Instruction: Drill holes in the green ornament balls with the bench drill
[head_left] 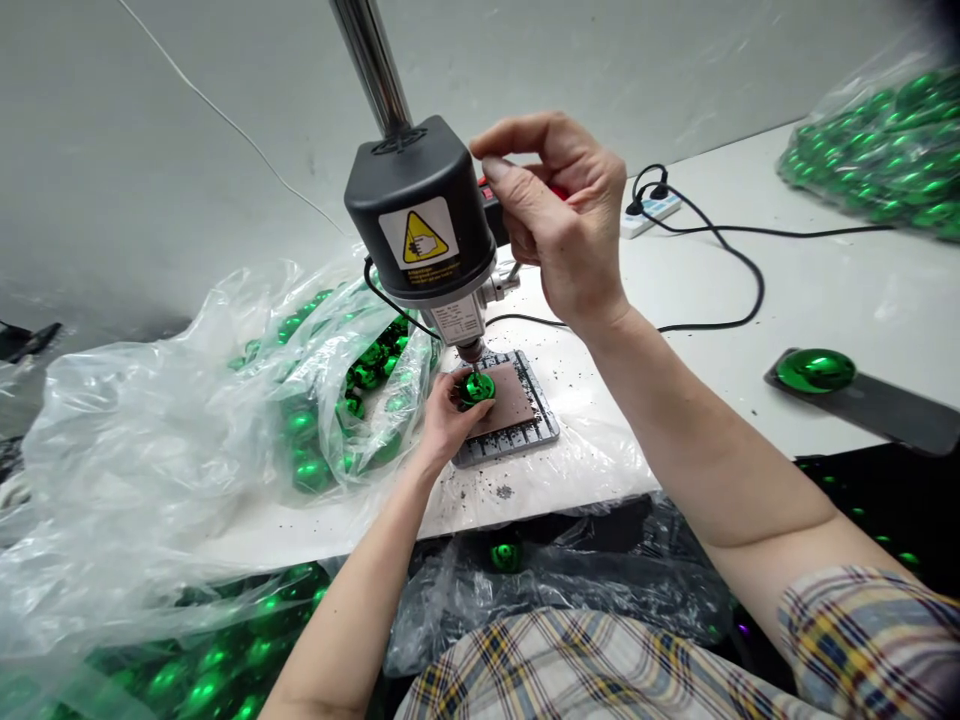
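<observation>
A black bench drill press (420, 220) with a yellow warning label stands on the table. Under its chuck (472, 348), my left hand (448, 415) grips a shiny green ball (478, 388) on a brown board (510, 398) over the slotted metal base (546, 425). The drill bit meets the top of the ball; how deep it goes, I cannot tell. At the machine's right side my right hand (559, 210) is closed around the feed lever, whose red knob (559, 190) shows behind the fingers. Most of the lever is hidden by the hand.
Clear plastic bags of green balls lie left (307, 440) and back right (885, 150). A black cord runs from a power strip (651, 212). On the right, another green ball (816, 370) rests on a phone (907, 405). Dark shavings surround the base. More balls (210, 660) lie below the table edge.
</observation>
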